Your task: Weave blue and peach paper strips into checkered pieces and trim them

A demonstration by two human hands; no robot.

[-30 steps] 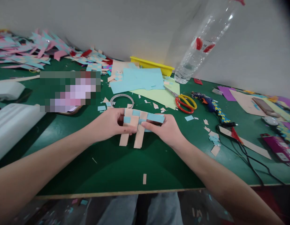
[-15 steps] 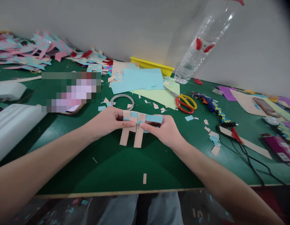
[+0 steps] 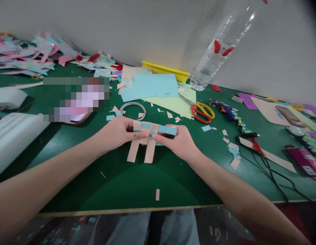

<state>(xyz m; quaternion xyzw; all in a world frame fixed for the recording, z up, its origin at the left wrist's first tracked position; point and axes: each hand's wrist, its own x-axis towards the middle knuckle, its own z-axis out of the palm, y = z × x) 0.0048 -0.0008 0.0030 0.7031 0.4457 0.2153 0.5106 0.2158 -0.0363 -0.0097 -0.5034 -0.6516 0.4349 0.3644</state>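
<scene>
Between my two hands is a small weave of peach and light-blue paper strips [image 3: 154, 128], held just over the green table. My left hand [image 3: 122, 131] pinches its left side, thumb in front and fingers behind. On the right, my right hand [image 3: 178, 139] grips it with the thumb tip close to the left thumb. Two peach strip ends hang down toward me, and a blue end points right. The fingers behind the paper are partly hidden. A roll of tape [image 3: 133, 111] lies just beyond my left hand.
Scissors [image 3: 202, 112] with red and yellow handles lie behind my right hand. Blue paper sheets [image 3: 155, 85], a yellow tray [image 3: 165, 72] and a tilted plastic bottle [image 3: 214, 54] are at the back. A blurred phone [image 3: 81, 102] lies left; cables [image 3: 265, 166] lie right. Paper scraps are scattered around.
The woven paper tilts slightly, its hanging peach ends shifting a little left and toward me. Both hands keep their grip in nearly the same place.
</scene>
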